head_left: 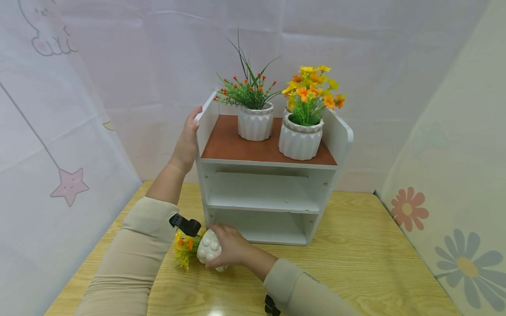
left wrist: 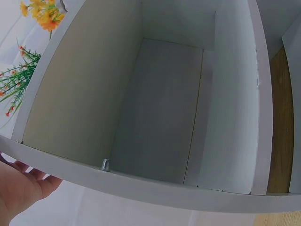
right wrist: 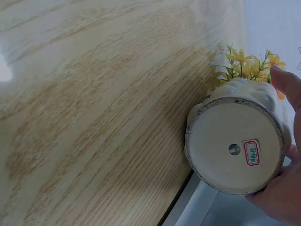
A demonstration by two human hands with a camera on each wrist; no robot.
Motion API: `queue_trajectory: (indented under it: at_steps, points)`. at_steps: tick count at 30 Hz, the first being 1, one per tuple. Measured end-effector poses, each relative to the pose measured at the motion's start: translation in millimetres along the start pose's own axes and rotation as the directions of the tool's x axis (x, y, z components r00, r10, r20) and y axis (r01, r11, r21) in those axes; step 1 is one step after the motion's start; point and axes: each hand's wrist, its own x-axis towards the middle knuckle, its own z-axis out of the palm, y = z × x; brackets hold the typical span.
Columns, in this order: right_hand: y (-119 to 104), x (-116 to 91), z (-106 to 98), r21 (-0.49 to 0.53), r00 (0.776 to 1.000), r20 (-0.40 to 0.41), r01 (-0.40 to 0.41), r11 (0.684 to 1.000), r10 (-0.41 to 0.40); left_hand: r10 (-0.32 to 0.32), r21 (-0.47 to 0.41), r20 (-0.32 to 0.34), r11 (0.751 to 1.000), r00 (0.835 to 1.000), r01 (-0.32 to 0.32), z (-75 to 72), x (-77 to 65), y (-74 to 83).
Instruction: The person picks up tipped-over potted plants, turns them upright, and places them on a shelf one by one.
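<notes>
My right hand (head_left: 233, 248) grips a white ceramic flowerpot (head_left: 209, 246) with round bumps, low in front of the shelf's left corner. The pot is tipped on its side, its yellow and orange flowers (head_left: 183, 250) pointing left. Its round base (right wrist: 221, 146), with a drain hole and a small red-edged label, faces the right wrist camera. Up on the left, my left hand (head_left: 186, 145) lies against the outer side of the white shelf unit (head_left: 262, 164), near the top. In the left wrist view its fingers (left wrist: 35, 181) touch the outside of the panel.
On the shelf's brown top stand a white pot (head_left: 255, 125) of grass and red blossoms and a white pot (head_left: 300, 139) of orange-yellow flowers, with another pot partly hidden behind. The shelf stands on a wooden table (head_left: 356, 254) before patterned cloth walls (head_left: 375, 87).
</notes>
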Motion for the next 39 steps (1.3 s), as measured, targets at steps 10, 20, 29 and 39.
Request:
queue_trajectory:
  at_steps: [10, 20, 29, 39]
  points:
    - [-3.2, 0.7, 7.2, -0.127, 0.999, -0.022, -0.029, 0.991, 0.027, -0.006, 0.005, 0.005, 1.000, 1.000, 0.006, -0.5, 0.5, -1.0]
    - [-1.5, -3.0, 11.4, -0.099, 0.998, -0.054, -0.030, 0.995, 0.024, -0.002, -0.001, 0.005, 1.000, 1.000, 0.002, 0.0, -0.2, -0.6]
    - [7.2, -11.2, 16.7, -0.069, 0.994, -0.110, 0.003, 0.998, -0.011, 0.008, -0.016, -0.001, 1.000, 1.000, -0.008, -1.0, 0.3, -1.1]
    - [18.2, -26.2, 21.3, -0.014, 0.982, -0.185, 0.043, 0.999, -0.045, 0.024, 0.026, -0.002, 0.999, 1.000, -0.024, -1.6, -1.1, -0.9]
